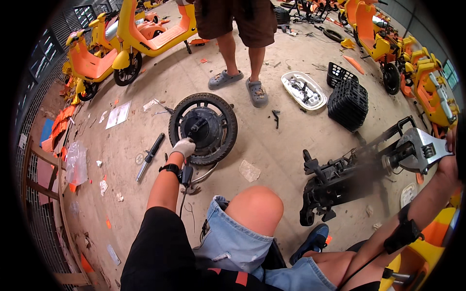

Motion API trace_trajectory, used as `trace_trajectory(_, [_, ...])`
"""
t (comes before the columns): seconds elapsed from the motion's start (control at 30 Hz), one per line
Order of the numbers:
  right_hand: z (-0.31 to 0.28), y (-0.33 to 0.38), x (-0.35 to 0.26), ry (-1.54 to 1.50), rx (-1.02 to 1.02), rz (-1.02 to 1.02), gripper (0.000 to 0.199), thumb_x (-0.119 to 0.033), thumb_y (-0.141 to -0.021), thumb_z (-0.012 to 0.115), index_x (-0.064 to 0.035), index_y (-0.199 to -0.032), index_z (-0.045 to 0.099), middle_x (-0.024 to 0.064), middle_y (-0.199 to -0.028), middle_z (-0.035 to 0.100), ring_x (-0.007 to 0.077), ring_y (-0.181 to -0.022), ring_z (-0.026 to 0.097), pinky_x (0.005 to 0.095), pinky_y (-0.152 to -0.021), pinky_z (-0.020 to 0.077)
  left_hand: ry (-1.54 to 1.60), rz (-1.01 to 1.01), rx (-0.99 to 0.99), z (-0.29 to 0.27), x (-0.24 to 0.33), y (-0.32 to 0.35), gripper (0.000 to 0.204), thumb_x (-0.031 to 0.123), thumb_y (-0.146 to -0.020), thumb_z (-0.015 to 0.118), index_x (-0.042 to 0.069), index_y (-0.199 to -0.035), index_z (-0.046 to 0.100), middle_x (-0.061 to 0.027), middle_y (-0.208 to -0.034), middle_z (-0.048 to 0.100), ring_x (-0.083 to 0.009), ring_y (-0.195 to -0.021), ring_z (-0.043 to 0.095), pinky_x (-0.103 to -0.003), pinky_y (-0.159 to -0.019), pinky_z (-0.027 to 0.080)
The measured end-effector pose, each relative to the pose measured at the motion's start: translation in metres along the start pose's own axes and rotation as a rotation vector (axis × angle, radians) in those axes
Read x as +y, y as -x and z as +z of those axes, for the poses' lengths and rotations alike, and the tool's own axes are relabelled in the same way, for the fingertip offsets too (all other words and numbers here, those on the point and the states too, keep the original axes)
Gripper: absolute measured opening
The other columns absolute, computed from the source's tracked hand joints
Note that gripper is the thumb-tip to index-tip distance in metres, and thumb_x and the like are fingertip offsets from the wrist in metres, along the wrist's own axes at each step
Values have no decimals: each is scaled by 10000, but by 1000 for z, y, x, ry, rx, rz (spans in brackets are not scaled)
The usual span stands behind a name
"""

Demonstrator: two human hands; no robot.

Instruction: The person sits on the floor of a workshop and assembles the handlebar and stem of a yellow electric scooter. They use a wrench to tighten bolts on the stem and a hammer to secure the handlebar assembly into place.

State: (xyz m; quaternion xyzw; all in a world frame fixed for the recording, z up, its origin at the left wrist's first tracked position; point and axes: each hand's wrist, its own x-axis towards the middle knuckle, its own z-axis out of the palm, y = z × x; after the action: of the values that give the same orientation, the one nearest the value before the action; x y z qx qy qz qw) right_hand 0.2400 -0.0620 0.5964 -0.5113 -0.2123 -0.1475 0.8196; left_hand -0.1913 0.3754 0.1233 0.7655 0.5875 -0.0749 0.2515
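My left hand, in a pale glove, is closed around the dark axle that sticks out of the hub of a black spoked wheel. The fingertips are partly hidden. At the far right, my right hand grips the handle end of a large silver adjustable wrench; the dark picture rim cuts the hand off. The wrench's head is at the shaft end of a black scooter frame, which leans on the floor in front of my right leg and is partly blurred.
Left of the wheel lies a shock absorber. A person in grey clogs stands beyond it. Black baskets and a white tray of parts sit to the right. Yellow-orange scooters line both sides; a clear plastic bag lies left.
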Motion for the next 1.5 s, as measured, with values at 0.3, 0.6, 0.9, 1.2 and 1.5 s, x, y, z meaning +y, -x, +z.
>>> trace_trajectory(0.3, [-25, -8, 7, -279, -51, 74, 236, -254, -899, 641, -77, -808, 515, -38, -590, 352, 69, -449, 324, 245, -402, 249, -257, 8, -464, -84, 69, 185, 499, 421, -907, 510, 130, -1309, 559, -80, -1019, 681, -188, -849, 670, -321, -733, 546])
trace_trajectory(0.6, [-45, -22, 12, -328, -9, 18, 226, -237, -915, 611, -66, -783, 544, -68, -558, 388, 37, -407, 329, 234, -388, 240, 930, 745, -385, -125, 311, 377, 427, 235, -1026, 440, -31, -1360, 435, -154, -1149, 615, -203, -970, 640, -299, -818, 525])
trace_trajectory(0.9, [-39, -13, 5, -301, -13, 93, 273, -251, -911, 598, -57, -731, 531, -44, -591, 442, 53, -492, 368, 256, -461, 294, 1373, 169, -723, -13, 390, 314, 304, 277, -962, 437, 85, -1139, 594, -99, -1000, 646, -252, -915, 631, -382, -778, 503])
trace_trajectory(1.2, [-32, -8, -8, -297, 19, 135, 287, -295, -930, 616, -95, -759, 502, -78, -548, 358, 24, -395, 300, 220, -367, 224, 1494, 91, -1235, 2, 385, 327, 431, 344, -1010, 332, 92, -1263, 574, -157, -1112, 651, -299, -914, 643, -401, -739, 569])
trace_trajectory(1.5, [-20, -2, -9, -239, -1, 133, 296, -312, -915, 632, -87, -770, 505, -71, -548, 338, 37, -399, 284, 228, -366, 214, 1471, 50, -1124, 8, 382, 319, 390, 322, -983, 352, 104, -1198, 594, -143, -1095, 657, -300, -937, 643, -422, -674, 565])
